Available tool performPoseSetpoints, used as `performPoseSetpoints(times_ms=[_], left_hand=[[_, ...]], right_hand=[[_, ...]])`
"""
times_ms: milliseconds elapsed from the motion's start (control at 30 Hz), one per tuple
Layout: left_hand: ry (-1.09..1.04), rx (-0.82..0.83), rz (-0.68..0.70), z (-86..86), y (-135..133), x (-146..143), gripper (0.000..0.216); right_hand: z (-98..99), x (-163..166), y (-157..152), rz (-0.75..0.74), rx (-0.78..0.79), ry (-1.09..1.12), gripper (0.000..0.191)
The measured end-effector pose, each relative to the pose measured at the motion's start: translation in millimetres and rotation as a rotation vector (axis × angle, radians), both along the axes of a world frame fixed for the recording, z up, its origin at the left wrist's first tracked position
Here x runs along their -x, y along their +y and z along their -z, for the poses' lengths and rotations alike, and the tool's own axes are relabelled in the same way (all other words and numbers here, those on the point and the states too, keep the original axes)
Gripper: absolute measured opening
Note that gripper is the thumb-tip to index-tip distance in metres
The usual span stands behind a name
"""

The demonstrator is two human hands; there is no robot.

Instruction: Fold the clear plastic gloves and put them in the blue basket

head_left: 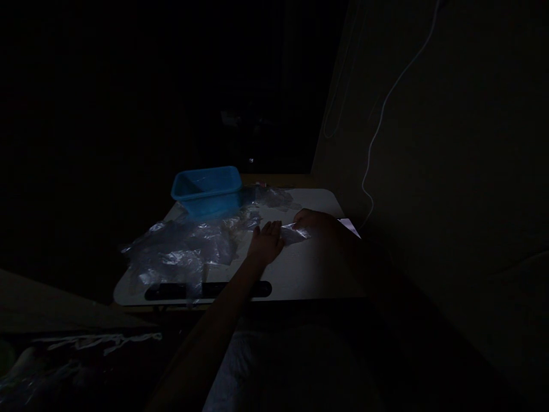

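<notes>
Forearms (229, 297) reach right of the basin (212, 203); left fingers (270, 228) unclenched, right fingers (301, 216) pinching film (294, 234) I fear tugging could tear.

Very dim light. White round-cornered table (298, 274). Wall (463, 143) at right, pale cable (381, 117) hanging along it.

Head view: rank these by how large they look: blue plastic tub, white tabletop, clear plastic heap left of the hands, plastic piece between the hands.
1. White tabletop
2. Clear plastic heap
3. Blue plastic tub
4. Plastic piece
</notes>
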State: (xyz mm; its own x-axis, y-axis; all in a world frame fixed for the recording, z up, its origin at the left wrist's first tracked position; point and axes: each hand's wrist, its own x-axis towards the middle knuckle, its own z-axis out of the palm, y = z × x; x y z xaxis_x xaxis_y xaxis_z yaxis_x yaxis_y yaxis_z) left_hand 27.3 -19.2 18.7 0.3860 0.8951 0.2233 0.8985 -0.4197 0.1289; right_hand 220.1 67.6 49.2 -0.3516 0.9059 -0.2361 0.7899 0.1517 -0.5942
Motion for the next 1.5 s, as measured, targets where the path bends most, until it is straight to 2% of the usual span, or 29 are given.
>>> performPoseSetpoints(times_ms=[133, 233, 367, 500, 700, 867, 1033, 1167, 1333, 1400, 1500], left_hand=[[-0.153, -0.046, -0.029, -1.0, 1.7, 4.0, 0.046], [-0.364, -0.054, -0.017, 1.9, 7.5, 9.7, 0.044], [-0.719, 0.084, 0.0, 9.5, 14.2, 14.4, 0.039], [-1.037, 0.245, -0.134, 14.5, 12.1, 13.9, 0.031], [-1.268, 0.3, -0.18, 4.4, 5.4, 17.0, 0.027], [-1.25, 0.233, -0.185, -17.5, 6.8, 30.7, 0.021], [-1.167, 0.104, -0.203, -38.1, 14.4, 64.1, 0.018], [-1.045, -0.112, -0.307, -54.5, 24.7, 104.4, 0.023], [-0.831, -0.399, -0.513, -73.9, 46.2, 161.0, 0.025], [-0.82, -0.396, -0.618, -76.0, 57.8, 180.9, 0.03], [-0.926, -0.235, -0.718, -70.2, 74.4, 201.9, 0.033]], right_hand=[[-0.1, -1.9, -5.6, -0.062, 0.035, 0.148, 0.019], [-1.3, 1.8, -10.1, -0.073, 0.02, 0.29, 0.018], [-7.6, 11.3, -18.0, -0.068, -0.033, 0.35, 0.02], [-18.6, 19.2, -27.9, -0.066, -0.093, 0.389, 0.02], [-24.1, 23.1, -32.2, -0.01, -0.122, 0.499, 0.014], [-27.6, 35.2, -31.0, 0.079, -0.122, 0.606, 0.008], [-38.9, 57.3, -26.4, 0.088, -0.111, 0.646, 0.009], [-51.0, 78.2, -14.5, 0.071, -0.09, 0.63, 0.006], [-65.8, 104.2, 2.3, 0.062, -0.066, 0.595, 0.006], [-70.7, 113.0, 8.3, 0.048, -0.065, 0.574, 0.007], [-76.2, 123.9, 17.1, 0.039, -0.064, 0.569, 0.008]])
